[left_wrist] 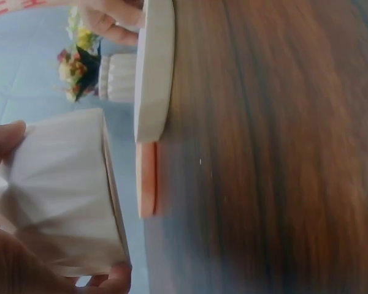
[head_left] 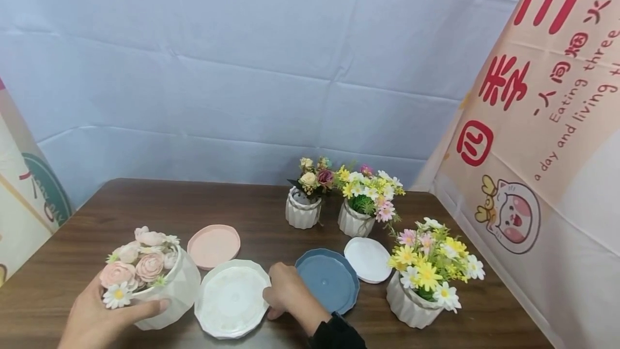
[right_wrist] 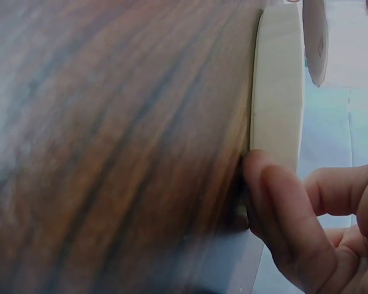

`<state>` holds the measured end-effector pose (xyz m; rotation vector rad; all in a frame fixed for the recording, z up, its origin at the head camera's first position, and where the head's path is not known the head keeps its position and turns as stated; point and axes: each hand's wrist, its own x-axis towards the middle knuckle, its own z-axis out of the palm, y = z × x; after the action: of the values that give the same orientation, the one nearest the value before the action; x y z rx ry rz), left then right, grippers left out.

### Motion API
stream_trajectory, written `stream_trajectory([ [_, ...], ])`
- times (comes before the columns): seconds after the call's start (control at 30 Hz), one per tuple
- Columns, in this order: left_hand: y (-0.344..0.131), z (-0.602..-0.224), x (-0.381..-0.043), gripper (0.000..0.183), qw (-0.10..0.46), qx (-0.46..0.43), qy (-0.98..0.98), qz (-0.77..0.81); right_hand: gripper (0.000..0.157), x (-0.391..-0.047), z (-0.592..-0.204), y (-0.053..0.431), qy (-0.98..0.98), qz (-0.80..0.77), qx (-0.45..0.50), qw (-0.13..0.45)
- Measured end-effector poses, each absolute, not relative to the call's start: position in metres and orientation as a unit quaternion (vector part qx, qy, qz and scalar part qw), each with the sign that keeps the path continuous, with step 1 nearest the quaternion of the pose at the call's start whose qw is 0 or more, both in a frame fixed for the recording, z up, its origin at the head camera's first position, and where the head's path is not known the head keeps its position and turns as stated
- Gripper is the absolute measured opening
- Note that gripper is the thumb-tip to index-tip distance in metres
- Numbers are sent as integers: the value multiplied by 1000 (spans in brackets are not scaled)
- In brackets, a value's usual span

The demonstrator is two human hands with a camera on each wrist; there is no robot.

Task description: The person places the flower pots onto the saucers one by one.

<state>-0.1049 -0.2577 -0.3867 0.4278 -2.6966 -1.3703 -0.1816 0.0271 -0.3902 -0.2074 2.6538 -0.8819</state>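
My left hand [head_left: 104,306] grips a white faceted flower pot [head_left: 181,290] filled with pale pink artificial flowers [head_left: 140,263] and a daisy. The pot is tilted, and in the left wrist view its base edge is raised off the tabletop. Just right of it, a white many-sided saucer [head_left: 233,300] lies flat on the table. My right hand [head_left: 290,290] has its curled fingers at the saucer's right rim, pinching the edge. In the right wrist view, fingertips [right_wrist: 257,162] meet the saucer's side wall [right_wrist: 277,92] close to the wood.
A pink saucer [head_left: 214,246] lies behind the white one. To the right are a blue saucer [head_left: 329,281] and a smaller white saucer [head_left: 368,260]. Potted flowers stand at the back, in a left pot [head_left: 302,211] and a right pot [head_left: 356,221]; another pot [head_left: 411,303] stands front right.
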Motion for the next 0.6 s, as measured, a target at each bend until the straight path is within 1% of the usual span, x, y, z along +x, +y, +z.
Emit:
stream_trajectory([
  [0.3, -246, -383, -104, 108, 40, 114, -876, -467, 10, -182, -391, 25, 935, -303, -77, 170],
  [0.6, -228, -384, -104, 99, 67, 92, -871, -479, 9, -183, -390, 28, 932, -308, -73, 175],
])
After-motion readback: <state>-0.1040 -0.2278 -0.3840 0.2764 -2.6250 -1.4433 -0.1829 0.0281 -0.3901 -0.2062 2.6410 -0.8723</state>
